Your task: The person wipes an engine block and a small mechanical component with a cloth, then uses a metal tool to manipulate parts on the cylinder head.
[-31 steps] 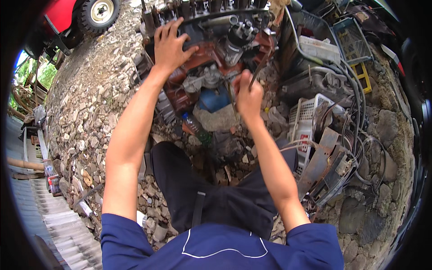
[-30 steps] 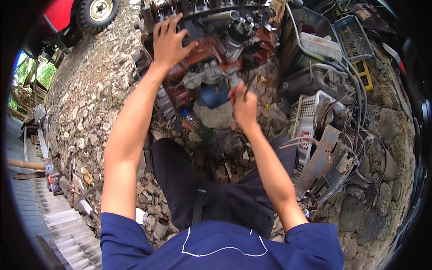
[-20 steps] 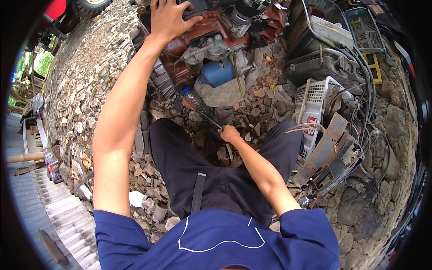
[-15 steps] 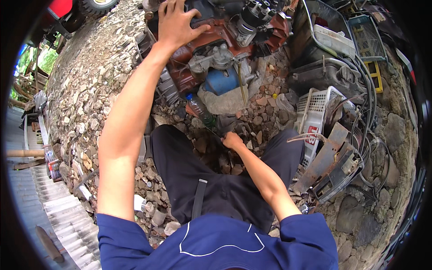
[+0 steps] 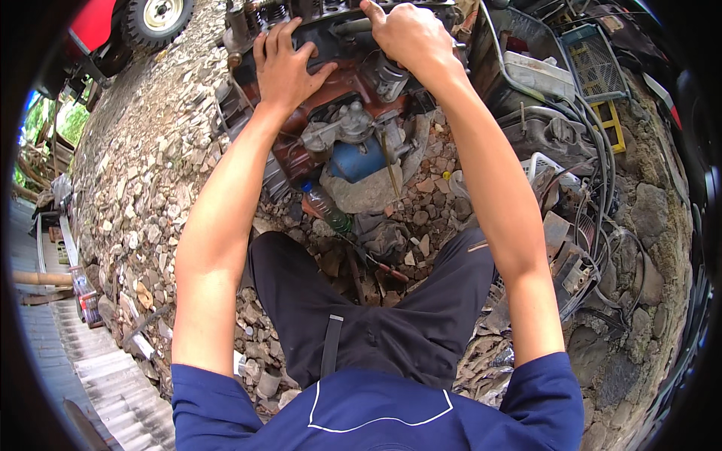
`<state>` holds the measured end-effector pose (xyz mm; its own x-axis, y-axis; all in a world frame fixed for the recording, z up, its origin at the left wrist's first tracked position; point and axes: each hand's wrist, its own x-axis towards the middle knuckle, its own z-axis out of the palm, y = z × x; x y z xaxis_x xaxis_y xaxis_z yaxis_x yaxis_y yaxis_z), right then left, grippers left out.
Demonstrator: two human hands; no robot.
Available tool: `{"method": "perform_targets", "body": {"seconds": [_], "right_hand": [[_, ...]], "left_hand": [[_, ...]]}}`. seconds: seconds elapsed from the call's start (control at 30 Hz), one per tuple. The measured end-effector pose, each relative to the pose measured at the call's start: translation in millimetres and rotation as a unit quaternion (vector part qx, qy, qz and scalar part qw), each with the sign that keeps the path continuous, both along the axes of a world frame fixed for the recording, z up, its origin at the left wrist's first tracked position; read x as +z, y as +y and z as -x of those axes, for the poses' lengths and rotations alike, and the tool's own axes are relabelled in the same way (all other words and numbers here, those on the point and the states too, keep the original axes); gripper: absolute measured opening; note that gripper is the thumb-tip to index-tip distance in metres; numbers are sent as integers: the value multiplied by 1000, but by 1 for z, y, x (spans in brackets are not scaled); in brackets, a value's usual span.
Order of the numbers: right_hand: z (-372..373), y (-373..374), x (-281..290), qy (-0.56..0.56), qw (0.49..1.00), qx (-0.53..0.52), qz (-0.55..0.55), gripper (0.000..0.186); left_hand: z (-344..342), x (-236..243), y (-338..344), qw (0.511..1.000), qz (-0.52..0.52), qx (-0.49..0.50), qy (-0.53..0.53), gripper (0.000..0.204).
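Engine block [image 5: 331, 98], rust-red and greasy, sits on the stony ground straight ahead of our knees, and both our hands are on its upper part. Our left hand [image 5: 286, 68] lies flat with the fingers spread wide, palm pressed on the reddish top face, holding nothing. Our right hand [image 5: 406, 34] is curled shut over a dark part at the far top edge of the engine; what exactly sits under the fingers we cannot tell, since the knuckles cover it.

To do this well, we judge that the flat left palm should keep steady downward pressure so the block does not rock on the loose stones, while the right hand works with the wrist in line with the forearm. A screwdriver with a red handle [image 5: 383, 267] lies on the rubble between our legs, and a plastic bottle [image 5: 327, 210] rests just below a blue cylindrical part [image 5: 361, 158], near a large flat stone [image 5: 368, 195]
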<state>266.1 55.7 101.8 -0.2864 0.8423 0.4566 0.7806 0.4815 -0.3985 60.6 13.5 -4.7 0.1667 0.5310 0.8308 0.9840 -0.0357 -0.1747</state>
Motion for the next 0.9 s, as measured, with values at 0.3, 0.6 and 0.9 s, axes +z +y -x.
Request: {"method": "perform_targets", "body": {"seconds": [0.3,0.6,0.9], "right_hand": [[-17,16,-1,-100,970,176,-132,56],[-15,34,8,-49,959,220,-171,52],[-10,17,13,-92,991,93,-20,41]], "left_hand": [[3,-2,2,1000,-9,1,-5,30],[2,-4,7,1000,-28,6,-5,32],[5,-7,9,998,-52,-8,-22,30]]}}
